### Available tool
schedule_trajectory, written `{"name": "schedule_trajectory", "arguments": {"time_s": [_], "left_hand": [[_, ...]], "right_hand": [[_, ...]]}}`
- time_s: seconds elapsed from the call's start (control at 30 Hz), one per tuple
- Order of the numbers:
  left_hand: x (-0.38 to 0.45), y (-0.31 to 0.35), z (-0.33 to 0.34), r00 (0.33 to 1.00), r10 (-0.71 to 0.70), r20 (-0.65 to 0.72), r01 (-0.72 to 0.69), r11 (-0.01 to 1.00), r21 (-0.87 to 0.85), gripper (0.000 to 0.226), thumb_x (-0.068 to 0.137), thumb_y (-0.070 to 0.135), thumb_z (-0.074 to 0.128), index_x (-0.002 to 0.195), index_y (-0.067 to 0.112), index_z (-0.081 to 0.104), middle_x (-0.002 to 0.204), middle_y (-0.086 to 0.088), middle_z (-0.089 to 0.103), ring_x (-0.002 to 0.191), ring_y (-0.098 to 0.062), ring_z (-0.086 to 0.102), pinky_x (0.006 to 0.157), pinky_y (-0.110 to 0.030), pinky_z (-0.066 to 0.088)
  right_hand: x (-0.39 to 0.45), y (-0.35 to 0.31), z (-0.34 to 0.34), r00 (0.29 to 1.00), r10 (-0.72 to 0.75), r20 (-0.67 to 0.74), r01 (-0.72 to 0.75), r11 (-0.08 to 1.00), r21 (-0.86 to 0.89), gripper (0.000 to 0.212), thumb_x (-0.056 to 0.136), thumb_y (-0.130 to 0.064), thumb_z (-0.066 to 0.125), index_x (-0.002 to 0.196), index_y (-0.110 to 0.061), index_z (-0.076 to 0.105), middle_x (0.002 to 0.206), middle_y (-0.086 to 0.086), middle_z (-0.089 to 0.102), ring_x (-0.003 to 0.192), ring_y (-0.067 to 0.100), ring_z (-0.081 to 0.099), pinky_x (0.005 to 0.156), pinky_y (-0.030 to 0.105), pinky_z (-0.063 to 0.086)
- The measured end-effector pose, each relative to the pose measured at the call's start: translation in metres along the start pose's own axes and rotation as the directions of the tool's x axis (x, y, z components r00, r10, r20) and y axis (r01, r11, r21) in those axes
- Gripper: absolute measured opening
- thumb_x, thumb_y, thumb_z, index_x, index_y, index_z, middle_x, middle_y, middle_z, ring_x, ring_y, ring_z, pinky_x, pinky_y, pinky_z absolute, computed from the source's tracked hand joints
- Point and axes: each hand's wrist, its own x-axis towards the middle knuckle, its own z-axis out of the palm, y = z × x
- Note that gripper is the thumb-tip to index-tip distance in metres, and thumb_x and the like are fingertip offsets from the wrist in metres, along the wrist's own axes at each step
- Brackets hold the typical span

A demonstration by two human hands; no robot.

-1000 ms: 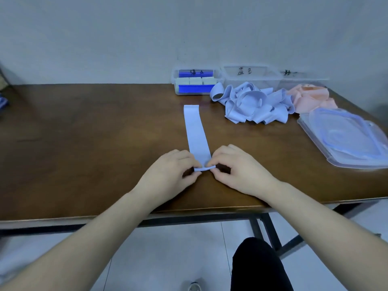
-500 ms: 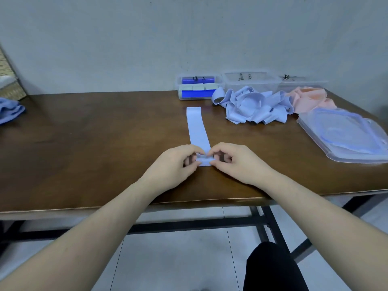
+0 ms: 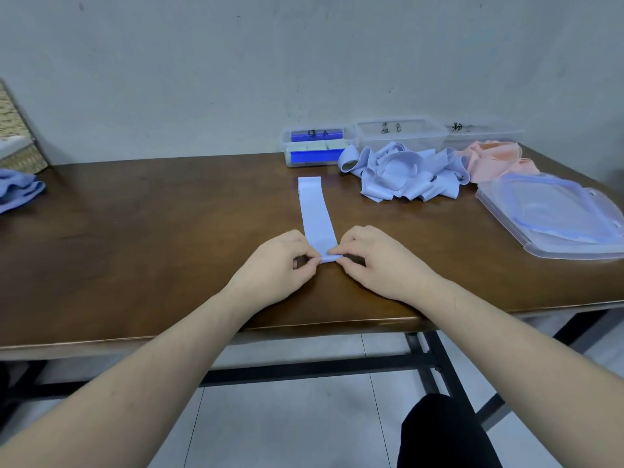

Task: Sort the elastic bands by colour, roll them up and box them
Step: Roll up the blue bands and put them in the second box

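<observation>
Pinching the near, rolled end of a light-blue elastic band (image 3: 315,211), the left hand (image 3: 277,265) and right hand (image 3: 378,261) grip it on the brown table (image 3: 152,231); the strip lies flat, stretching away toward the blue band pile (image 3: 405,173).

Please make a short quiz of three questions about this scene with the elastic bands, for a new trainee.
1. True or false: the flat light blue band is already fully rolled.
2. Which part of that band do the left hand and the right hand pinch? A) the far end B) the near end C) the middle
3. Fill in: the pile of loose light blue bands lies directly left of the ____ bands.

Key:
1. False; only the near end is turned up, the rest lies flat on the table.
2. B.
3. Pink.
</observation>
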Motion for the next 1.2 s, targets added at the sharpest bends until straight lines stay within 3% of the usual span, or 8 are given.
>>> {"name": "schedule_trajectory", "arguments": {"time_s": [0.13, 0.27, 0.53, 0.67, 0.8, 0.9, 1.07, 1.2], "left_hand": [[0.001, 0.003, -0.003, 1.000, -0.006, 0.008, 0.006, 1.000, -0.014, 0.013, 0.093, 0.020, 0.064, 0.092, 0.022, 0.077, 0.088, 0.006, 0.059, 0.074, -0.005, 0.052, 0.067, -0.013, 0.038], [0.001, 0.003, -0.003, 0.999, -0.047, 0.007, 0.048, 0.998, -0.045, 0.015, 0.094, 0.021, 0.063, 0.106, 0.026, 0.071, 0.089, 0.009, 0.059, 0.073, -0.005, 0.051, 0.069, -0.017, 0.042], [0.011, -0.002, 0.002, 0.993, -0.114, 0.017, 0.114, 0.993, 0.012, 0.008, 0.097, 0.023, 0.058, 0.092, 0.024, 0.065, 0.084, 0.012, 0.051, 0.071, -0.005, 0.050, 0.065, -0.015, 0.034], [0.014, -0.003, 0.003, 0.992, -0.122, 0.012, 0.122, 0.992, 0.008, 0.011, 0.097, 0.024, 0.058, 0.089, 0.024, 0.065, 0.088, 0.010, 0.053, 0.073, -0.006, 0.051, 0.064, -0.012, 0.035], [0.010, -0.001, -0.001, 0.999, -0.035, -0.005, 0.035, 0.999, -0.005, 0.006, 0.094, 0.029, 0.063, 0.098, 0.028, 0.068, 0.090, 0.015, 0.052, 0.077, 0.004, 0.052, 0.065, -0.011, 0.036], [0.008, -0.001, -0.004, 1.000, 0.022, 0.012, -0.022, 1.000, 0.009, 0.014, 0.093, 0.024, 0.065, 0.106, 0.024, 0.071, 0.091, 0.018, 0.049, 0.079, 0.012, 0.049, 0.066, -0.005, 0.036], [0.019, -0.008, -0.010, 0.997, 0.054, 0.061, -0.056, 0.998, 0.029, 0.019, 0.095, 0.020, 0.062, 0.110, 0.022, 0.073, 0.081, 0.023, 0.048, 0.072, 0.002, 0.052, 0.067, -0.008, 0.036], [0.024, -0.016, -0.009, 0.997, 0.057, 0.049, -0.057, 0.998, 0.004, 0.018, 0.093, 0.019, 0.064, 0.107, 0.022, 0.075, 0.079, 0.021, 0.049, 0.071, -0.003, 0.053, 0.066, -0.009, 0.037]], "right_hand": [[0.001, -0.002, -0.001, 0.999, 0.037, -0.018, -0.036, 0.998, 0.058, 0.014, 0.099, -0.025, 0.057, 0.110, -0.025, 0.067, 0.104, -0.009, 0.061, 0.093, 0.007, 0.056, 0.086, 0.028, 0.047], [0.003, -0.002, 0.001, 0.999, 0.046, -0.028, -0.044, 0.997, 0.069, 0.010, 0.099, -0.026, 0.058, 0.104, -0.026, 0.067, 0.100, -0.010, 0.057, 0.090, 0.007, 0.056, 0.085, 0.031, 0.049], [0.004, -0.002, 0.001, 0.997, 0.075, -0.005, -0.075, 0.996, 0.051, 0.031, 0.098, -0.030, 0.060, 0.129, -0.028, 0.065, 0.111, -0.017, 0.050, 0.093, 0.001, 0.051, 0.088, 0.020, 0.044], [0.007, 0.000, -0.002, 1.000, 0.012, 0.016, -0.012, 1.000, 0.018, 0.027, 0.097, -0.027, 0.062, 0.123, -0.027, 0.067, 0.110, -0.018, 0.052, 0.100, 0.000, 0.049, 0.095, 0.024, 0.044], [0.015, 0.002, -0.001, 1.000, -0.010, 0.025, 0.011, 0.999, -0.038, 0.024, 0.100, -0.025, 0.058, 0.121, -0.026, 0.069, 0.109, -0.015, 0.058, 0.100, 0.007, 0.050, 0.095, 0.032, 0.045], [0.017, 0.005, 0.000, 0.999, -0.030, 0.020, 0.031, 0.999, -0.039, 0.022, 0.101, -0.026, 0.056, 0.118, -0.027, 0.070, 0.105, -0.015, 0.058, 0.094, 0.004, 0.045, 0.090, 0.030, 0.045], [0.024, 0.012, 0.000, 0.999, -0.045, 0.018, 0.045, 0.999, -0.028, 0.024, 0.100, -0.028, 0.056, 0.120, -0.028, 0.069, 0.101, -0.014, 0.056, 0.094, 0.006, 0.045, 0.089, 0.031, 0.045], [0.028, 0.018, 0.000, 0.990, -0.137, 0.017, 0.136, 0.991, 0.012, 0.028, 0.094, -0.030, 0.063, 0.121, -0.027, 0.067, 0.104, -0.011, 0.059, 0.096, 0.014, 0.054, 0.088, 0.034, 0.047]]}}
